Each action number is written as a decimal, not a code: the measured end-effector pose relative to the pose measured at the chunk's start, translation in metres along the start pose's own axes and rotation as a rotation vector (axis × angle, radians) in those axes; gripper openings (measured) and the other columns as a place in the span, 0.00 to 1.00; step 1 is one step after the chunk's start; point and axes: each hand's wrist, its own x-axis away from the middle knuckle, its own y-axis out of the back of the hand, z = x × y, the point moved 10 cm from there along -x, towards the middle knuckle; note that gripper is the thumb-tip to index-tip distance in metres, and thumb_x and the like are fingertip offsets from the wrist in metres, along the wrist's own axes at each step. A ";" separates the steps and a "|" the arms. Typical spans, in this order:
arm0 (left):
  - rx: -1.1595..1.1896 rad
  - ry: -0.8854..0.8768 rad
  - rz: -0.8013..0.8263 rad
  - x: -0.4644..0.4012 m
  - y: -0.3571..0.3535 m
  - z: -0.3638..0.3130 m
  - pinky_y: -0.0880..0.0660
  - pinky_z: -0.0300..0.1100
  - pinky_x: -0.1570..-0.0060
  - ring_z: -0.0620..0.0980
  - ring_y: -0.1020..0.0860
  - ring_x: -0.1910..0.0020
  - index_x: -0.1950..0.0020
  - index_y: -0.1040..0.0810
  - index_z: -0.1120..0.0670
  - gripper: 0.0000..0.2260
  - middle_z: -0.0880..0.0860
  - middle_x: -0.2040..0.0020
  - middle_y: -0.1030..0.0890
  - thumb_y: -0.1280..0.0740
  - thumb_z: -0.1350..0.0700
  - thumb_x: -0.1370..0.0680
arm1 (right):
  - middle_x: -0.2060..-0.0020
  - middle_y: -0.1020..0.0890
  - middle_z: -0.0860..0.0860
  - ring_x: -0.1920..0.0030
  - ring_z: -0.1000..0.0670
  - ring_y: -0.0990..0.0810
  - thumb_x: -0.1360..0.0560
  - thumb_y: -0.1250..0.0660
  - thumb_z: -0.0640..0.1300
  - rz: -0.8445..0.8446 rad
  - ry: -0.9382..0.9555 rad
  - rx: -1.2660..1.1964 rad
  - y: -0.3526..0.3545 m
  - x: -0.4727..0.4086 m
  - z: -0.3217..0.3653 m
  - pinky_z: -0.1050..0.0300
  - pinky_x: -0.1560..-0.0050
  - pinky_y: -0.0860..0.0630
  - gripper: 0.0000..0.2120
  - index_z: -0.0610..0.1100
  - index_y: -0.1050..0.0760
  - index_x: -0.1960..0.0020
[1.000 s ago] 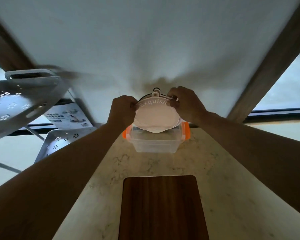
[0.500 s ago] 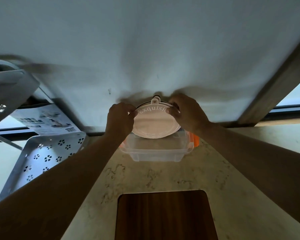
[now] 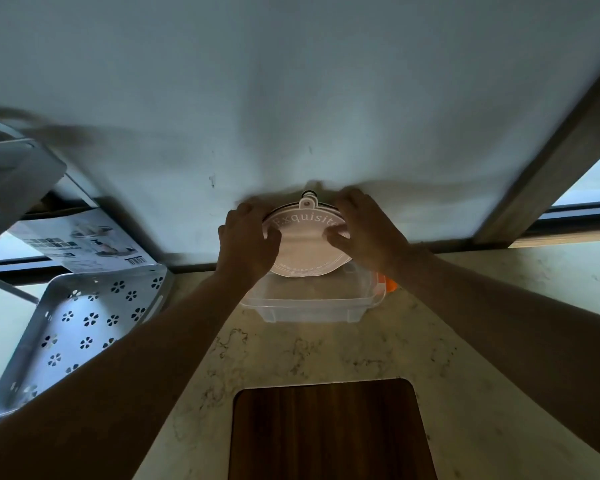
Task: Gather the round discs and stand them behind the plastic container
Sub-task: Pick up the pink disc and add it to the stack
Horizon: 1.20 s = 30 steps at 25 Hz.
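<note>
A dim pale wall rises behind the marbled desk, w/ a bright window at right & a perforated metal rack at left.

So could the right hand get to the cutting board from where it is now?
Probably yes. The right hand is busy holding the discs with the left hand, but once it lets go, nothing sits on the board or blocks the way.

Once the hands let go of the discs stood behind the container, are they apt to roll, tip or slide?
The discs are round and thin and stand on edge, so they could probably roll sideways or tip. The wall behind and the container in front likely check tipping. The left hand and right hand steady both sides, which suggests they are not settled.
</note>
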 end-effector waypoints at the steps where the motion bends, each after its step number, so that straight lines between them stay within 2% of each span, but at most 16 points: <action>1: -0.009 0.008 0.026 0.000 -0.003 0.001 0.29 0.57 0.40 0.61 0.27 0.40 0.38 0.22 0.54 0.16 0.58 0.39 0.23 0.33 0.57 0.26 | 0.43 0.25 0.39 0.44 0.40 0.25 0.27 0.28 0.43 0.008 -0.006 -0.007 0.000 -0.001 -0.002 0.49 0.45 0.26 0.17 0.34 0.25 0.43; 6: 0.008 -0.026 0.061 -0.002 -0.004 0.004 0.28 0.59 0.40 0.61 0.26 0.40 0.38 0.22 0.54 0.17 0.57 0.36 0.24 0.29 0.57 0.26 | 0.43 0.25 0.40 0.45 0.40 0.25 0.27 0.28 0.42 -0.002 -0.026 0.008 -0.002 -0.002 -0.008 0.53 0.46 0.28 0.16 0.35 0.24 0.44; 13: 0.010 -0.014 0.079 -0.005 -0.009 0.007 0.29 0.59 0.39 0.61 0.27 0.39 0.39 0.22 0.56 0.13 0.57 0.36 0.23 0.31 0.56 0.23 | 0.44 0.23 0.39 0.45 0.38 0.25 0.26 0.31 0.40 -0.030 -0.049 0.032 -0.004 -0.003 -0.012 0.50 0.48 0.27 0.11 0.34 0.23 0.47; 18: 0.054 0.006 0.102 -0.002 -0.010 0.012 0.31 0.55 0.41 0.58 0.26 0.43 0.44 0.23 0.56 0.08 0.56 0.44 0.21 0.33 0.54 0.22 | 0.46 0.23 0.38 0.47 0.37 0.24 0.25 0.32 0.39 -0.013 -0.019 0.047 -0.003 -0.003 -0.011 0.49 0.50 0.27 0.10 0.33 0.23 0.48; 21: 0.027 0.006 0.123 -0.003 -0.012 0.013 0.37 0.51 0.43 0.57 0.28 0.41 0.44 0.24 0.55 0.08 0.56 0.43 0.22 0.34 0.54 0.21 | 0.46 0.23 0.39 0.47 0.39 0.24 0.25 0.32 0.39 0.002 -0.011 0.031 -0.003 -0.005 -0.010 0.50 0.50 0.27 0.09 0.34 0.23 0.48; 27: 0.002 -0.019 0.097 -0.007 -0.010 0.008 0.29 0.58 0.40 0.61 0.28 0.39 0.43 0.23 0.57 0.09 0.57 0.38 0.24 0.33 0.56 0.22 | 0.47 0.23 0.42 0.47 0.42 0.25 0.26 0.30 0.42 0.001 -0.041 -0.027 -0.003 -0.007 -0.013 0.53 0.48 0.29 0.11 0.37 0.23 0.48; 30: -0.002 -0.026 0.109 -0.006 -0.011 0.007 0.29 0.60 0.39 0.61 0.29 0.38 0.41 0.23 0.57 0.10 0.58 0.36 0.25 0.34 0.56 0.21 | 0.48 0.23 0.42 0.48 0.41 0.25 0.26 0.29 0.41 -0.005 -0.036 -0.028 -0.001 -0.006 -0.010 0.55 0.51 0.31 0.10 0.37 0.24 0.50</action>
